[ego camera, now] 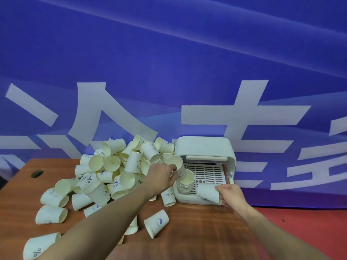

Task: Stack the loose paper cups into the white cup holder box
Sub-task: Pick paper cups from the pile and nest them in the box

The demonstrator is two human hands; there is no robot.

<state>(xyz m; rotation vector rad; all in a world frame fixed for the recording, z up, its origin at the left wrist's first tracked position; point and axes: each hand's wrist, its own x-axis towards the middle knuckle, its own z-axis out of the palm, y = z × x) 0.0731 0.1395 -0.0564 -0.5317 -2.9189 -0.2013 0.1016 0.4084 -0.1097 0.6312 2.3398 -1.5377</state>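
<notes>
Head view shows the left hand (163, 174) with its fingers pinching the rim of a cup (178, 168) held tilted over the stack (185, 185) that stands in the near-left corner of the box (204, 147). The right hand (230, 194) has its fingers curled round a second cup (207, 192), lying on its side at the box's near edge. The likely slip is a skewed entry: the pinched cup is tilted, so its base could catch the top rim of the stack and jam, or tip the stack against the box wall. The thin paper rim may also crumple under the pinch. The left forearm crosses just beside the pile (112, 169), so a sweep back could knock cups off the bench (197, 231). The cups are pale cream paper, some printed with small blue marks or HELLO, and most lie heaped left of the box, a few scattered nearer. The box is white with a rounded lid raised at the far side and a slotted tray floor.
</notes>
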